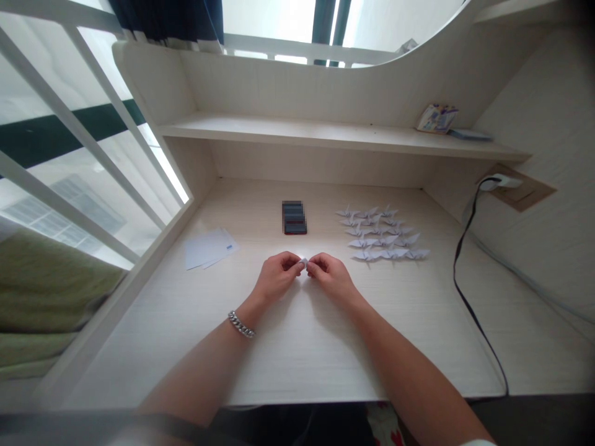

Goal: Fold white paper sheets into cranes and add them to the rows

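Observation:
Both hands meet over the middle of the pale wooden desk [288, 353]. My left hand [276, 275] and my right hand [328, 274] each pinch one side of a small folded piece of white paper [304, 262], which is mostly hidden by the fingertips. A metal chain bracelet [240, 324] circles my left wrist. Several finished white paper cranes [381, 234] lie in rows to the right of my hands.
A dark phone [294, 217] lies behind my hands. Loose white paper sheets [209, 249] rest at the left. A black cable [469, 297] runs from a wall socket [504, 183] across the desk's right side. A small box [437, 118] stands on the shelf [325, 133].

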